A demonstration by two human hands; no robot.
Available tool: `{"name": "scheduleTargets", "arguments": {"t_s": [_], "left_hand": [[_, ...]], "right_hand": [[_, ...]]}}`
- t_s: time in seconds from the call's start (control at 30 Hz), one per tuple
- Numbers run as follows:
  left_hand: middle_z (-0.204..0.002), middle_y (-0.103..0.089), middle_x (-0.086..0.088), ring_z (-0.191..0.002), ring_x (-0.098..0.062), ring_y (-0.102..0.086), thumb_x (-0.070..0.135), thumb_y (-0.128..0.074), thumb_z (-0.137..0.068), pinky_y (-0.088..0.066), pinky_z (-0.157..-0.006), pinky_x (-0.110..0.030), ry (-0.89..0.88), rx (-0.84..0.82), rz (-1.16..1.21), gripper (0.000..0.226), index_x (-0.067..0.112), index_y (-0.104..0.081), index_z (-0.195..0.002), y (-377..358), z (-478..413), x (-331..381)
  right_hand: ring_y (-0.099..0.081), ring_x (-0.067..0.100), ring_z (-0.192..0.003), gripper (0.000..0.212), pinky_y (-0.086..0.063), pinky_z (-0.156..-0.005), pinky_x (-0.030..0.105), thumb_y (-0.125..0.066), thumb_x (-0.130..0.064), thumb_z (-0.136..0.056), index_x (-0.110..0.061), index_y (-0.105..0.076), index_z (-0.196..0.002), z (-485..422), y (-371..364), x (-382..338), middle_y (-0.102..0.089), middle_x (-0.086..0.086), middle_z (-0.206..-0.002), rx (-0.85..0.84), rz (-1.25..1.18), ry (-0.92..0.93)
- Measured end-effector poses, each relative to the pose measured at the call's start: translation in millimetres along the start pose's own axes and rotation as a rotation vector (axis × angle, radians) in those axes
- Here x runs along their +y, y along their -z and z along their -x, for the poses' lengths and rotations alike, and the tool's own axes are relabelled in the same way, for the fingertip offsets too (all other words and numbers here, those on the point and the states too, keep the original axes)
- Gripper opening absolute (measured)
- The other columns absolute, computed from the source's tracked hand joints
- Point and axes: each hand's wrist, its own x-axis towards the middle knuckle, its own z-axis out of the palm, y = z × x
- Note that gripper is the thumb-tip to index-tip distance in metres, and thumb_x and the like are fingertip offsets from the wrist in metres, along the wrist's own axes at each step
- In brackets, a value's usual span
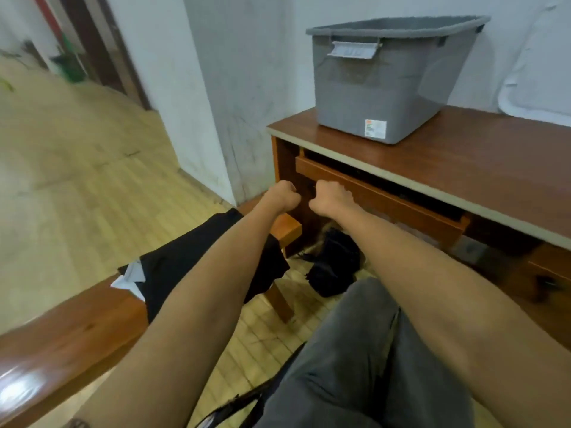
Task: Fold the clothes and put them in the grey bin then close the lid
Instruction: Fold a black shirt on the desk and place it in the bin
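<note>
Along the lower left of the frame runs a low table (77, 329) of reddish wood on a pale plank floor (77, 168). Black clothes (185, 264) lie unfolded on its far end, with a white piece (129, 276) showing at their left edge.

Both forearms reach forward over them. At the centre, the left hand (282, 196) and right hand (332, 199) are side by side and just apart, each curled into a fist with nothing visible in it. They hang in front of a drawer (370, 193) of the taller table (463, 156).

Below them a black bag (333, 267) sits on the floor, and a grey trouser leg (370, 350) fills the bottom centre.

At the upper right the grey bin (380, 88) stands on the taller table with no lid on it. A pale rounded panel (540, 81) leans on the wall at the far right; whether it is the lid cannot be told.
</note>
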Motion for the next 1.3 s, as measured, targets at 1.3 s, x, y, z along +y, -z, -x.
{"name": "scheduleTargets", "arguments": {"t_s": [1.3], "left_hand": [[-0.113, -0.058, -0.011, -0.1, -0.031, -0.058, 0.02, -0.045, -0.105, -0.053, -0.088, -0.045, 1.258, 0.83, 0.8, 0.023, 0.006, -0.048, -0.123, -112.4, 207.6, -294.1]], "right_hand": [[-0.059, 0.035, -0.125, 0.058, -0.051, -0.1, 0.041, -0.076, -0.023, -0.091, -0.002, -0.053, -0.14, -46.4, -278.4, -72.9, -0.06, 0.013, -0.137, -0.471, -0.627, -0.299]]}}
